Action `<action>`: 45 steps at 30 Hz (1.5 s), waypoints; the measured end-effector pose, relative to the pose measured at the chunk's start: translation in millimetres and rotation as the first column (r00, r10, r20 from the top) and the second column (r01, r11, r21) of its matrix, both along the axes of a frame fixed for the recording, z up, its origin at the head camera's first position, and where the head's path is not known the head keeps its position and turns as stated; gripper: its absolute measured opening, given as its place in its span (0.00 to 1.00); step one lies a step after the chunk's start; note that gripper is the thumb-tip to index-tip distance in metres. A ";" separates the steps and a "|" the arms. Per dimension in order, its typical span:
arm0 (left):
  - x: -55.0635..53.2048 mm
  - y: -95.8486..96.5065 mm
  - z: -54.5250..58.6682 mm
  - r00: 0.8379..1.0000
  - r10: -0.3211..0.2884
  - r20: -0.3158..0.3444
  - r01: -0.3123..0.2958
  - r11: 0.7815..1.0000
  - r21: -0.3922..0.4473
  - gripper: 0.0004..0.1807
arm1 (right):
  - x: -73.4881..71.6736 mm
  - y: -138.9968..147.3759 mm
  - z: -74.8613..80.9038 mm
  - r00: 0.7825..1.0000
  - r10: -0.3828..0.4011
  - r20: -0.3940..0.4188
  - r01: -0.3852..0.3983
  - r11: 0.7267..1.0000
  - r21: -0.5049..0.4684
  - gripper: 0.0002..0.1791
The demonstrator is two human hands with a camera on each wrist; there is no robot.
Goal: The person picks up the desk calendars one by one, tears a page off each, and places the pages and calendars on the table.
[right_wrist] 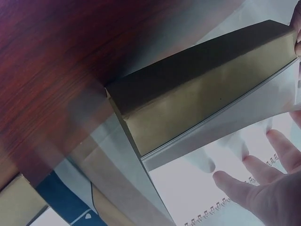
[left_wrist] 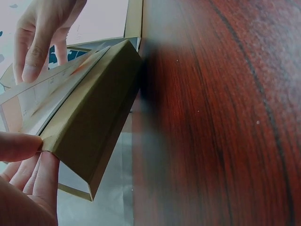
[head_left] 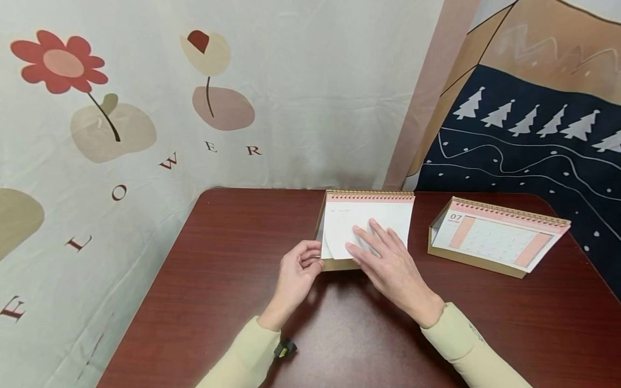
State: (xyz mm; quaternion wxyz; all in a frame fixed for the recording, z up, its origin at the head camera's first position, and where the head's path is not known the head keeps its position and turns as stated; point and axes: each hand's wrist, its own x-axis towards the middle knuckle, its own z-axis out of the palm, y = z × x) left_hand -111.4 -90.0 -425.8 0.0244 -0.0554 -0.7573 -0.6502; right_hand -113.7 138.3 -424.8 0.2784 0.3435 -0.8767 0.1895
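A desk calendar (head_left: 349,207) with a pink top strip, gold spiral binding and brown cardboard stand (left_wrist: 99,101) sits tilted back on the table. My left hand (head_left: 297,275) pinches its lower left corner, thumb in front and fingers behind, as the left wrist view shows. Over the white top page (right_wrist: 183,188) spreads my right hand (head_left: 388,264), its fingers extended at the page's middle; whether every fingertip touches is hard to tell. That page bows slightly off the sheets beneath at its lower edge. The stand's back is hidden.
A second desk calendar (head_left: 499,237), marked 07, stands at the right of the reddish-brown table (head_left: 233,269). Behind the table hang a pale flower-printed cloth (head_left: 310,108) and a dark one with white trees (head_left: 524,145). A small black object (head_left: 285,348) shows by the left cuff.
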 end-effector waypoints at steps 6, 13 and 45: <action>-0.4 -0.6 -0.5 1.000 0.000 0.007 0.000 1.000 -0.003 0.17 | 0.2 -0.5 0.8 1.000 0.010 -0.021 -0.010 0.999 -0.030 0.20; 0.1 -1.4 -0.6 1.000 -0.004 0.011 0.004 1.000 0.003 0.17 | 0.5 0.4 1.0 1.000 0.012 -0.025 -0.014 0.997 -0.078 0.20; 0.5 -1.5 -1.3 1.000 0.004 0.008 -0.004 1.000 -0.009 0.18 | 1.9 0.1 6.6 0.996 -0.006 -0.093 -0.019 0.965 -0.261 0.19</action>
